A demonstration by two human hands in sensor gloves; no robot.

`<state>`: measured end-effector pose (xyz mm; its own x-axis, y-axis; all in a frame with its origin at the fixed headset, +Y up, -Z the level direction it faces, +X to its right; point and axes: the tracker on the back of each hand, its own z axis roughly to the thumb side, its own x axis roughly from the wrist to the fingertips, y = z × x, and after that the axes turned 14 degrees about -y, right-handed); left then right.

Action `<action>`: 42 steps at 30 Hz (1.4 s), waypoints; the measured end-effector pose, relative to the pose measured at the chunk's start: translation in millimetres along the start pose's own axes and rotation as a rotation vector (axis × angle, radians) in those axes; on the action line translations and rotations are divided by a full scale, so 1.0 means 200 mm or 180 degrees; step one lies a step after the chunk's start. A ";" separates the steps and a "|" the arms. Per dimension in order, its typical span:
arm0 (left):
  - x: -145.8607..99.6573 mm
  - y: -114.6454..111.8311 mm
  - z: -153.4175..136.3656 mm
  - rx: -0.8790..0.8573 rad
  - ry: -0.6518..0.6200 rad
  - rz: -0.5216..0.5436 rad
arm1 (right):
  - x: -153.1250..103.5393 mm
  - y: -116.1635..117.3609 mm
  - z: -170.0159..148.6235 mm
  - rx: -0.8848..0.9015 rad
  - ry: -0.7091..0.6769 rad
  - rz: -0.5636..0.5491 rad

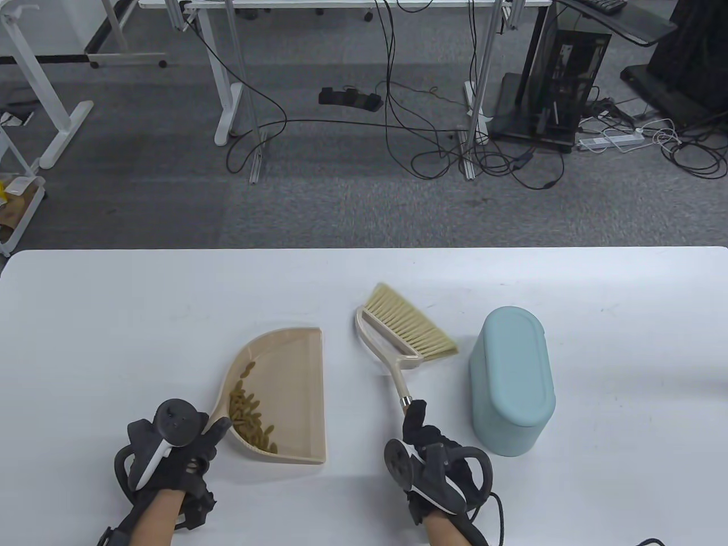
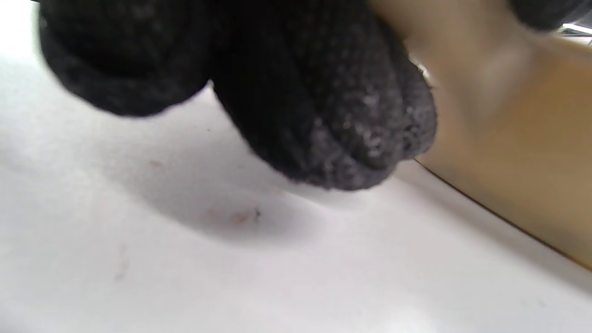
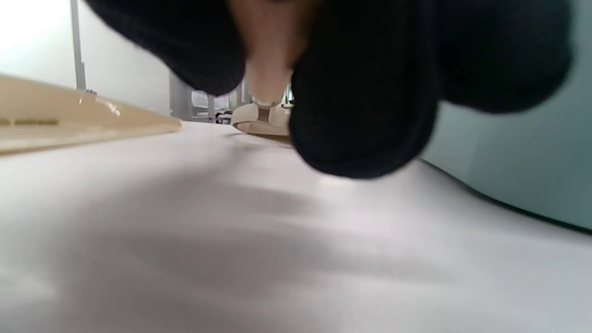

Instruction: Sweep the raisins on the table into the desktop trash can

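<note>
A beige dustpan (image 1: 290, 387) lies on the white table (image 1: 114, 318), with a pile of raisins (image 1: 250, 418) gathered near its handle end. My left hand (image 1: 187, 449) grips the dustpan's handle; its side shows in the left wrist view (image 2: 522, 148). A small beige brush (image 1: 406, 330) lies right of the dustpan, bristles pointing away from me. My right hand (image 1: 421, 432) holds the end of its handle (image 3: 270, 51). A pale blue trash can (image 1: 512, 381) with a closed lid stands right of the brush; its wall shows in the right wrist view (image 3: 518, 166).
The table's far edge (image 1: 364, 248) runs across the middle of the table view. Beyond it are grey carpet, desk legs, cables and a computer tower (image 1: 563, 79). The dustpan's edge also shows low in the right wrist view (image 3: 83, 125).
</note>
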<state>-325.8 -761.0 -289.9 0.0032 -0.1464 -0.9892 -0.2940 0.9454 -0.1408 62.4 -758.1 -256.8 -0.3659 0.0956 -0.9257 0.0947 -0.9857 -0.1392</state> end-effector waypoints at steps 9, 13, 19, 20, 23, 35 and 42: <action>0.01 -0.01 0.00 -0.0029 -0.0011 0.0021 | 0.06 0.08 0.16 -0.0205 -0.0347 0.0658; 0.01 -0.01 0.00 -0.0045 -0.0006 0.0017 | 0.07 0.09 0.18 -0.0328 -0.0459 0.0875; 0.01 -0.01 0.00 -0.0050 -0.0007 0.0026 | 0.03 -0.03 0.11 -0.0088 -0.0296 0.0257; 0.01 -0.01 0.00 -0.0053 -0.0007 0.0028 | 0.02 -0.08 0.09 -0.0033 -0.0240 -0.0041; 0.01 -0.01 0.00 -0.0059 -0.0004 0.0028 | -0.02 -0.24 0.00 0.0209 -0.0103 -0.0615; 0.01 -0.01 -0.01 -0.0060 -0.0003 0.0017 | -0.06 -0.15 -0.54 0.0093 0.0868 -0.0046; 0.01 -0.01 -0.01 -0.0065 -0.0001 0.0011 | -0.05 -0.10 -0.56 0.0312 0.0810 -0.0389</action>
<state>-326.7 -764.1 -292.3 0.0023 -0.1429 -0.9897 -0.3135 0.9397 -0.1364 168.2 -723.3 -283.3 -0.1239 0.2339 -0.9643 -0.0303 -0.9723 -0.2319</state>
